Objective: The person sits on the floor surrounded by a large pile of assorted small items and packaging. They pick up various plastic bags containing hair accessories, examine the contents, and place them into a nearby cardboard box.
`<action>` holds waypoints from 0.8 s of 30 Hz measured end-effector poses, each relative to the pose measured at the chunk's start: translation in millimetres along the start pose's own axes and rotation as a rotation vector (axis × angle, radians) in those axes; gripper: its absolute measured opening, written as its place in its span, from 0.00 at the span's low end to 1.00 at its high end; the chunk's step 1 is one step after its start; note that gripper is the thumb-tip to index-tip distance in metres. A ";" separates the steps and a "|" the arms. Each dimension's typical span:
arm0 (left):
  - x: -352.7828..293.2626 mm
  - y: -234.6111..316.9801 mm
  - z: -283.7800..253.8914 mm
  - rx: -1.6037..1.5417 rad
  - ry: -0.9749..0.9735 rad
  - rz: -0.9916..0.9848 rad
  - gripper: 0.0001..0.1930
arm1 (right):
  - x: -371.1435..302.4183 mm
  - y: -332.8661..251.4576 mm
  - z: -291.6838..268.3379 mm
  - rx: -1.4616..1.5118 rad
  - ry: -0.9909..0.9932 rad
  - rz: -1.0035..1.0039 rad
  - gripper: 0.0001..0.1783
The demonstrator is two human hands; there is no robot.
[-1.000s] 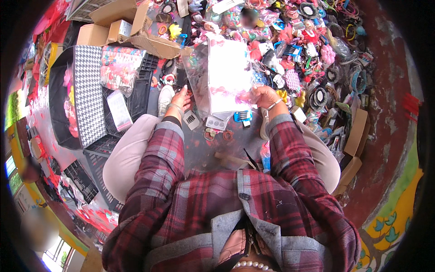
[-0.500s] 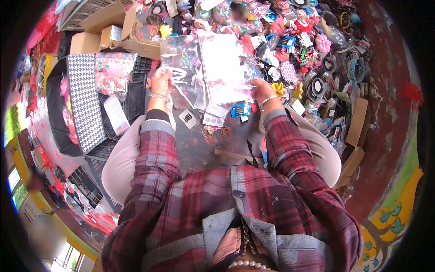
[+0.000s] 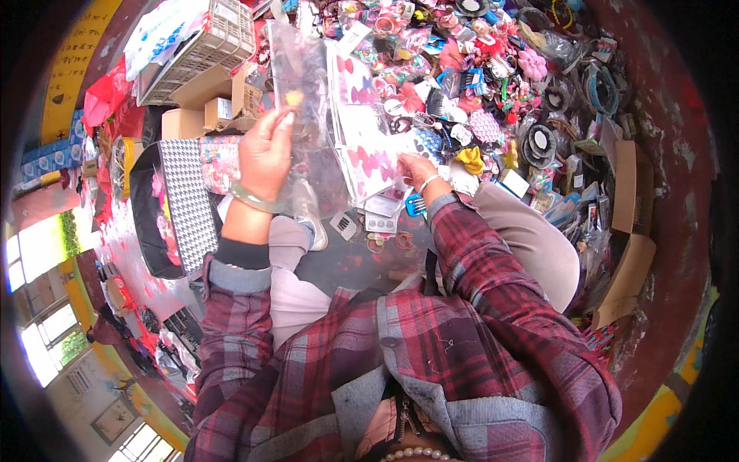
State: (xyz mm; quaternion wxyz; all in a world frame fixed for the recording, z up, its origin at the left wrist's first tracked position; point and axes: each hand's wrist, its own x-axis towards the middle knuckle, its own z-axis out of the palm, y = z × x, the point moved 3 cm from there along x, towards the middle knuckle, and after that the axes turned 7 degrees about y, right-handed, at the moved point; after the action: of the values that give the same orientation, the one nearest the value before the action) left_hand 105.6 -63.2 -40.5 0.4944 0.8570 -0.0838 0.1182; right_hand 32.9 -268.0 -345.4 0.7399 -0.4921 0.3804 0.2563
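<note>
My left hand (image 3: 265, 156) is closed, thumb and fingers pinching the left edge of a clear plastic bag (image 3: 309, 158). The bag is held up over the pile, and things behind show through it. On its right half are white cards (image 3: 362, 127) with pink and red bow shapes; glare washes out part of them. My right hand (image 3: 416, 171) is closed at the right edge of these cards, its fingertips partly hidden. Below the bag, a card with round silver discs (image 3: 382, 221) and a small card with dark clips (image 3: 343, 225) lie on the dark surface.
A heap of hair accessories (image 3: 485, 85) spreads ahead and right, with a yellow scrunchie (image 3: 470, 160) near my right hand. Opened cardboard boxes (image 3: 636, 189) edge the right side. At left stand a houndstooth-patterned box (image 3: 187, 204), a cardboard box (image 3: 183, 123) and a grey crate (image 3: 231, 38).
My left hand has risen and come closer to the camera, lifting the bag's left side. My right hand has moved slightly left and down. The view has turned, showing more at left.
</note>
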 end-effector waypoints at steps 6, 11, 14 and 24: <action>20.5 -4.8 -4.2 0.342 0.023 0.047 0.10 | 10.5 -7.6 -0.2 0.151 0.005 -0.064 0.08; 9.8 -13.3 -2.6 0.269 -0.014 0.115 0.08 | -1.4 -5.8 -2.0 0.134 -0.038 -0.049 0.09; 16.8 -6.5 -5.4 0.285 -0.027 0.003 0.08 | 7.2 4.3 -8.3 0.173 -0.062 -0.023 0.09; 22.3 -23.1 -17.8 0.408 0.000 0.177 0.09 | 11.3 -8.7 -9.0 0.235 -0.199 -0.131 0.05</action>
State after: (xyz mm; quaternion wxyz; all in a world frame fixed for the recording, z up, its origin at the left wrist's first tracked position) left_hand 130.8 -36.9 -44.6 0.2984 0.9287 -0.1331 0.1755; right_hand 43.2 -279.6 -352.0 0.8415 -0.3983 0.2995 0.2088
